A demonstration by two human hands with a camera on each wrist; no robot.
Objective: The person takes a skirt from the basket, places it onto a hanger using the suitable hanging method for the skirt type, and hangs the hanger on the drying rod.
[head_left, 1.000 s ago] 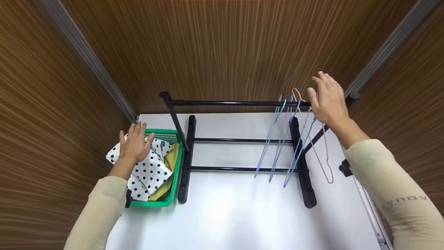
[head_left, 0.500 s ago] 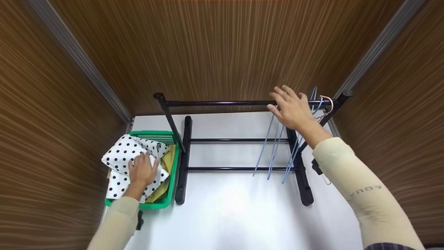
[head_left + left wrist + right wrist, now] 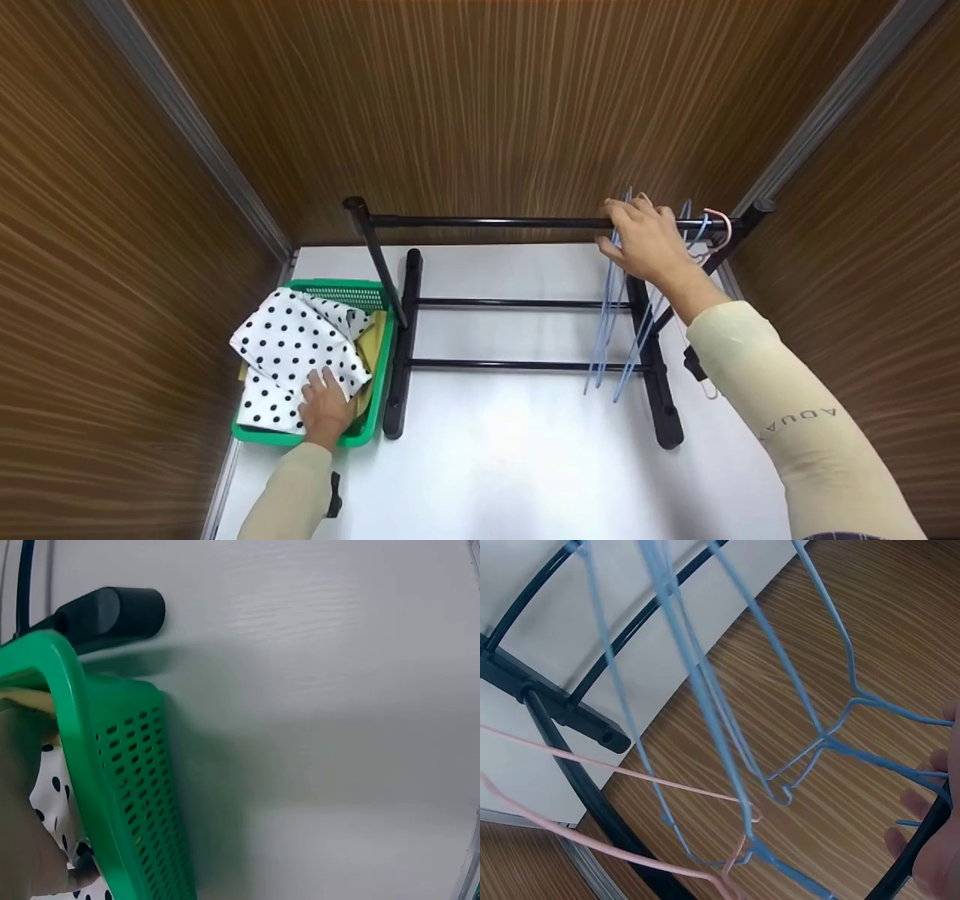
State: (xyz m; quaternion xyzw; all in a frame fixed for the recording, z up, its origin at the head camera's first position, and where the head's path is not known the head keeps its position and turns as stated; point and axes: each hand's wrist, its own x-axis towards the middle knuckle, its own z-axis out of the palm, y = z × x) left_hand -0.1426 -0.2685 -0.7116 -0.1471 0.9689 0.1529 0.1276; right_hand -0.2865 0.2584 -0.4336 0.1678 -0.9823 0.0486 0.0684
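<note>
White cloth with black polka dots [image 3: 292, 337] lies folded in a green basket [image 3: 262, 437], over mustard-yellow cloth [image 3: 370, 343]. At the basket's front, my left hand [image 3: 327, 405] reaches over the rim and rests on the dotted cloth, fingers extended. My right hand [image 3: 649, 244] is at the black top bar [image 3: 487, 223] of a rack, its fingers bent over the bar around the hooks of blue wire hangers [image 3: 780, 652]. Another blue hanger and a pink hanger [image 3: 724, 225] hang farther right, by the upright.
The rack stands on two black feet [image 3: 664, 397] joined by two low crossbars [image 3: 517, 303]. Its left upright [image 3: 379, 262] rises close beside the basket. Wood-grain panels [image 3: 487, 112] enclose the white table [image 3: 517, 450] at the back and both sides.
My left hand came down onto the dotted cloth and moved toward the basket's front. My right hand came left to the bar, then shifted slightly right, with the left blue hangers now closer together.
</note>
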